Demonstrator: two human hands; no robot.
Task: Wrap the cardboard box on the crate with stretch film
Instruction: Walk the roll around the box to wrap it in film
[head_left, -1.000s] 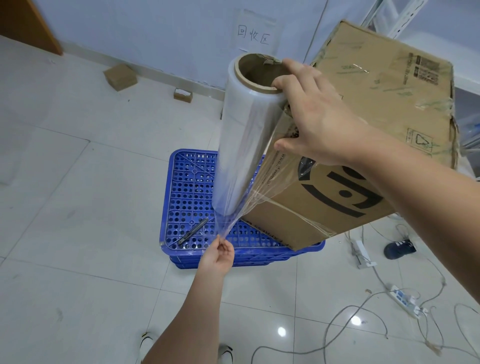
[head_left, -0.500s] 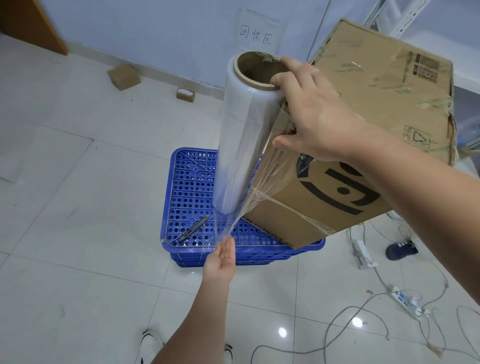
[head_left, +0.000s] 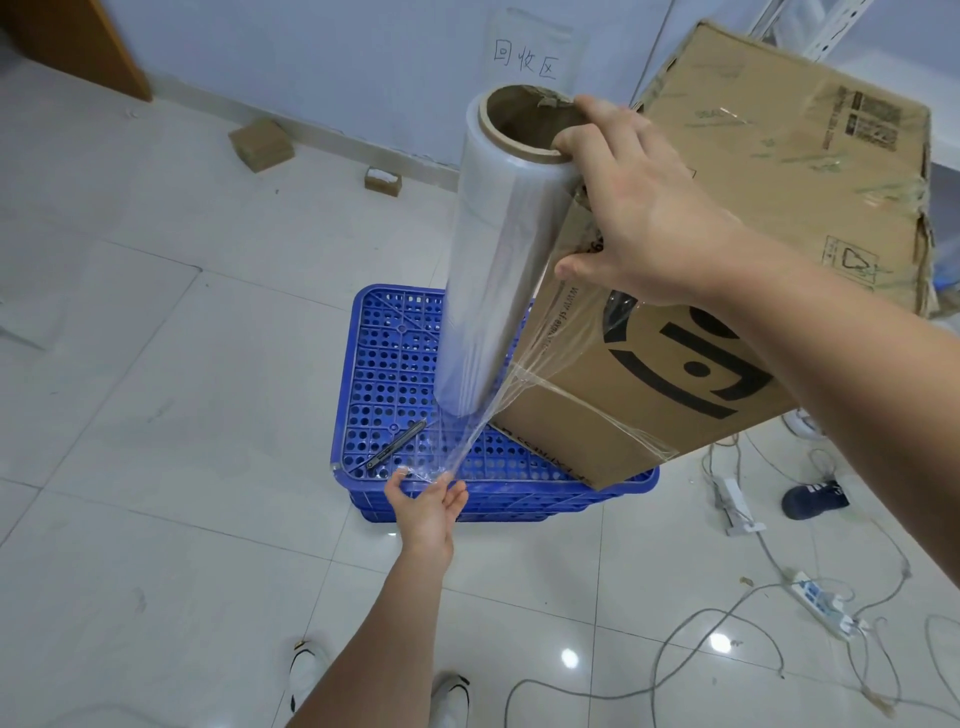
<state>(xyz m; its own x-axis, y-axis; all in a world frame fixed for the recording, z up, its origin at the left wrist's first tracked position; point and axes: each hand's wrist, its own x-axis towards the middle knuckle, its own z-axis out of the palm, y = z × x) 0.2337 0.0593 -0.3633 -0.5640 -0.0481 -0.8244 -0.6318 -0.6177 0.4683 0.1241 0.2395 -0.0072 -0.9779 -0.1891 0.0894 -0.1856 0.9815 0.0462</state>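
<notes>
A large cardboard box with black print stands on the right part of a blue perforated crate on the floor. My right hand grips the top of an upright stretch film roll at the box's left corner, fingers hooked into the cardboard core. Film runs from the roll across the box's front face and narrows into a bunched tail reaching down to my left hand. That hand is below the roll at the crate's front edge, fingers spread and relaxed, with the tail touching its fingertips.
A dark utility knife lies on the crate's left front. Two small cardboard boxes sit by the far wall. Power strips and loose cables trail over the tiles at right, near a dark shoe. My shoes show at the bottom.
My left hand has gone from pinching the film tail to spread fingers and dropped slightly toward the crate's front edge. The right hand and roll have stayed at the box corner.
</notes>
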